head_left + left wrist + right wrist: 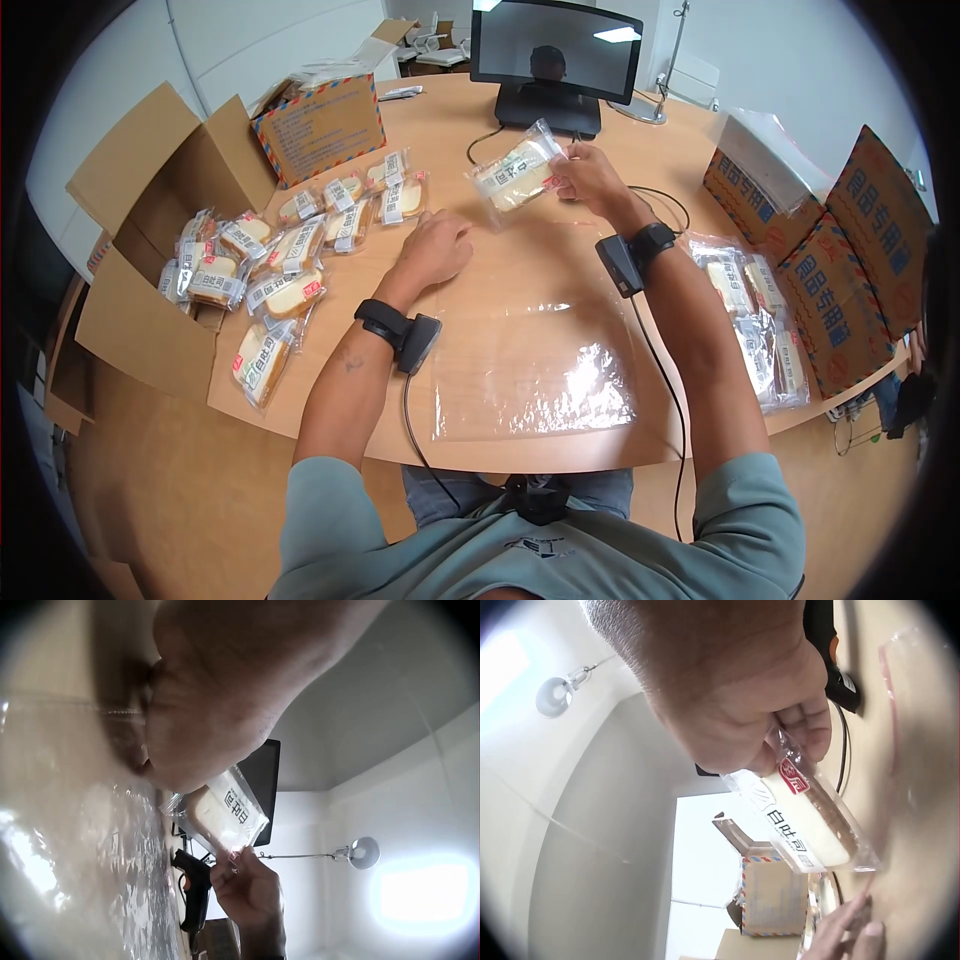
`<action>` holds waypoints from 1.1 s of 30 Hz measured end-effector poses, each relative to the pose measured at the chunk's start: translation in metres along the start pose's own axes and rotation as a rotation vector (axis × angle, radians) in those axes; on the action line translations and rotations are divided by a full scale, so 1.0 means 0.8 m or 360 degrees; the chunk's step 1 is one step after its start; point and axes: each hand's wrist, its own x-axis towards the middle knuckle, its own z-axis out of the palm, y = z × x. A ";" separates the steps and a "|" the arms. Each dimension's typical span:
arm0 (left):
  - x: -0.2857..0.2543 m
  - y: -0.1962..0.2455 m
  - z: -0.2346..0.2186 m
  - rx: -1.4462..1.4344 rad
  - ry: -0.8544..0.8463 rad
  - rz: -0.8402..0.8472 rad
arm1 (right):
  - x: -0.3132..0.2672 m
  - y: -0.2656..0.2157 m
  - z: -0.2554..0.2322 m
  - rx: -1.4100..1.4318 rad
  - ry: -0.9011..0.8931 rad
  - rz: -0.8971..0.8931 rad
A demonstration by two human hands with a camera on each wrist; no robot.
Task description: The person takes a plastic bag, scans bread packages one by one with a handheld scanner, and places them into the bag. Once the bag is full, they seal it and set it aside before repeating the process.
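Observation:
My right hand (592, 178) pinches one end of a clear-wrapped sandwich bread pack (517, 176), with a white label and a red mark (793, 777), raised above the table. My left hand (437, 247) rests low at the upper left corner of a large clear plastic bag (530, 370), its fingertips right at the bag's edge. The bag lies flat and shiny in front of me, with a reddish line (890, 705) along its mouth. Several more bread packs (300, 245) lie in a group left of my left hand.
An open cardboard box (150, 330) lies at the left, a printed carton (320, 130) behind the packs. At the right sit a filled clear bag (750, 300) and printed cartons (840, 290). A monitor (555, 60), a lamp (365, 853) and a black scanner-like device (196, 892) stand at the back.

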 end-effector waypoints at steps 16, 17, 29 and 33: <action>-0.001 0.002 0.015 0.0077 0.0219 0.0078 | -0.014 -0.012 -0.004 0.0048 -0.0017 -0.0010; 0.000 0.007 0.011 0.0046 0.0210 0.0059 | -0.013 -0.015 -0.006 0.0065 -0.0061 -0.0034; -0.002 0.019 0.011 -0.0202 0.0385 0.0180 | 0.000 -0.025 -0.017 -0.0378 -0.0502 0.0122; 0.000 0.023 0.013 -0.0311 0.0342 0.0057 | -0.001 -0.027 -0.002 -0.0504 -0.0633 0.0164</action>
